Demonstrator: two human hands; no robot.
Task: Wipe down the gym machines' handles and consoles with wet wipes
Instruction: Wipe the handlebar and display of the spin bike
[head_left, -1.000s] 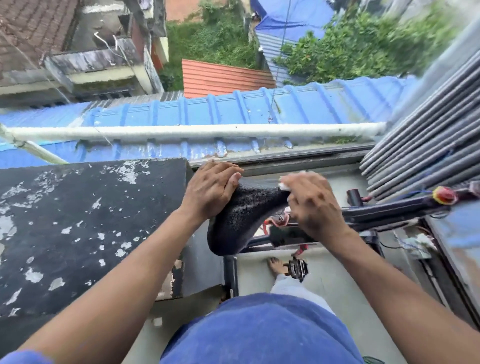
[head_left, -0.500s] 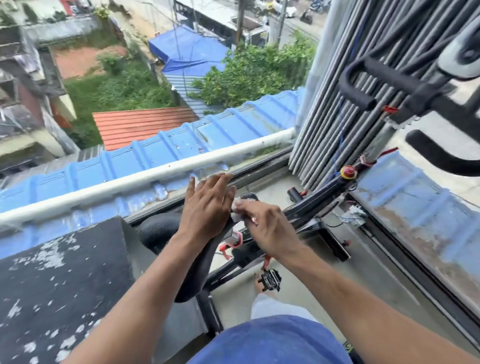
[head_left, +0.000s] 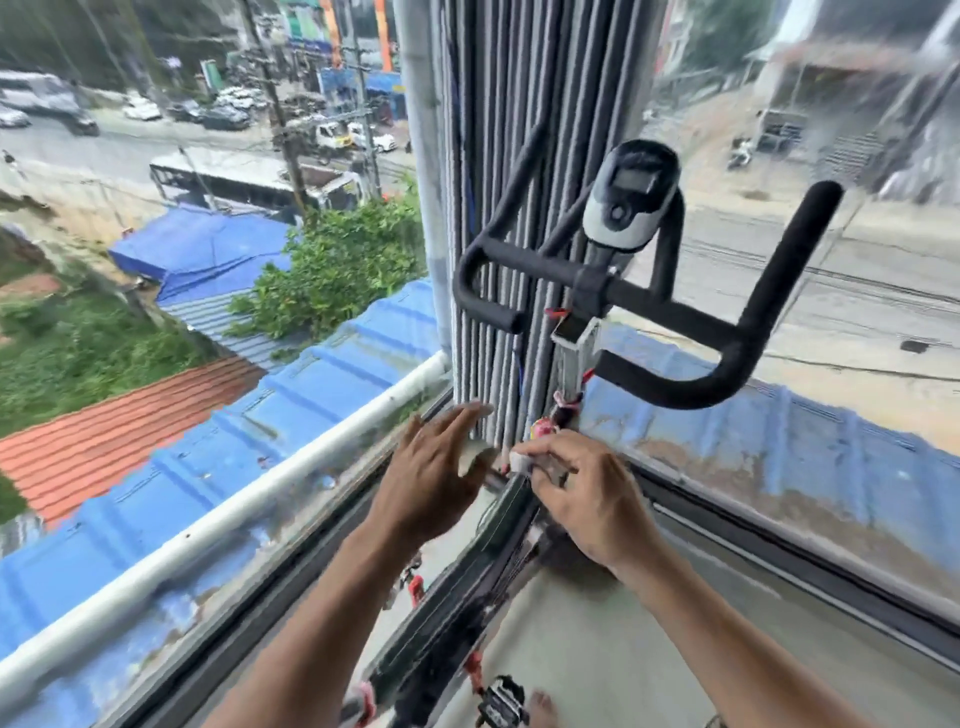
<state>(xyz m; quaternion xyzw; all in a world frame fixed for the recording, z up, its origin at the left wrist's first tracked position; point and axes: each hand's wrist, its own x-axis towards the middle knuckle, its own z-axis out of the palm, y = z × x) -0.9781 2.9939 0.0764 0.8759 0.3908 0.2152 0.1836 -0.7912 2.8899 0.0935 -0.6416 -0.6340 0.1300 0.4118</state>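
An exercise bike stands against a glass corner. Its black foam handlebar (head_left: 665, 296) spreads wide at the upper right, with a grey and black console (head_left: 628, 200) on top. My right hand (head_left: 582, 493) pinches a small folded white wet wipe (head_left: 521, 461) above the bike's black frame bar (head_left: 498, 525), well below the handlebar. My left hand (head_left: 436, 478) hovers just left of the wipe with fingers spread and straight, blurred by motion. The saddle is out of view.
Glass window panes enclose the corner, with folded grey vertical blinds (head_left: 493, 208) right behind the handlebar. A black pedal (head_left: 501, 704) and a bare foot (head_left: 543, 709) show on the pale floor at the bottom. Outside lie blue roofing (head_left: 260, 457) and a white pipe (head_left: 234, 514).
My view has swung up and right from the saddle to the handlebar and console. Both hands left the saddle and moved forward over the frame; the left hand opened.
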